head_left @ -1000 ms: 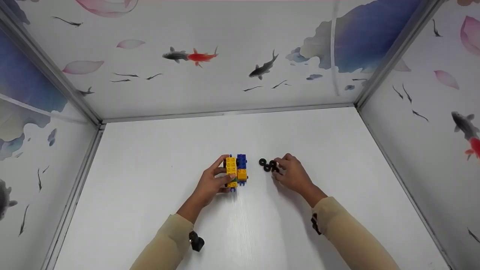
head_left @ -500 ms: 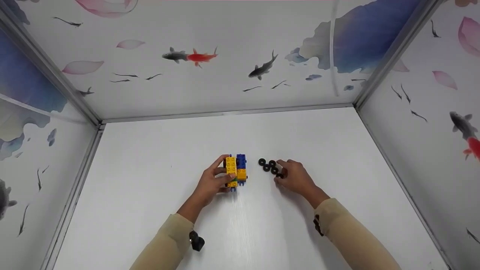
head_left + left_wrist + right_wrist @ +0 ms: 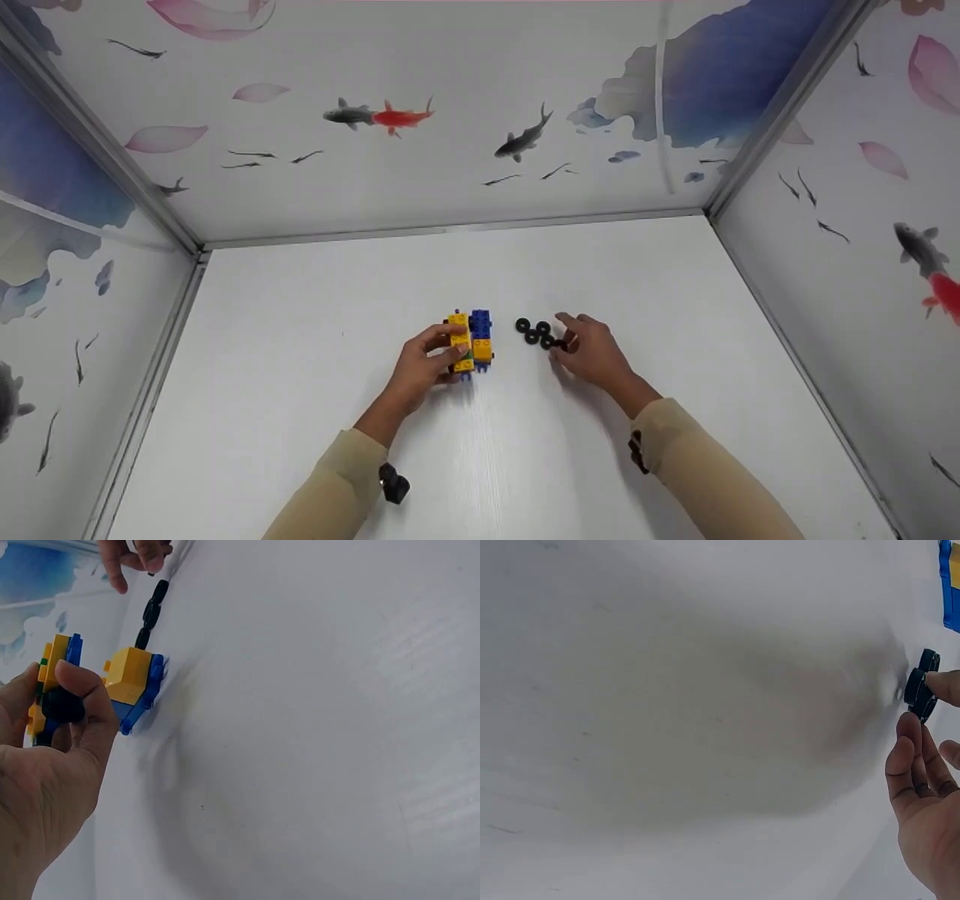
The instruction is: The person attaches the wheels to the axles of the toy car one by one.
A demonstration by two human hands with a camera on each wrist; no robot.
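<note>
My left hand (image 3: 424, 365) grips a yellow toy brick vehicle (image 3: 458, 341) with blue connectors and a small green part; a black wheel (image 3: 62, 705) shows on its side. Right beside it stands a second toy brick vehicle, blue and yellow (image 3: 481, 334), on the table. My right hand (image 3: 596, 349) is at the near right end of a cluster of small black toy wheels (image 3: 532, 337). Its index finger is raised away from them, and one digit touches a wheel (image 3: 916, 686) in the right wrist view. The fingers stand apart, partly covering the nearest wheel.
The white tabletop (image 3: 330, 450) is bounded by a back wall (image 3: 442, 187) and side walls printed with fish and petals. Metal strips (image 3: 450, 229) edge the table. Both sleeves carry a black wrist device (image 3: 394, 482).
My right hand has shifted slightly right, uncovering more wheels, and its index finger has lifted. My left fingers have moved lower on the yellow vehicle, which has shifted slightly left.
</note>
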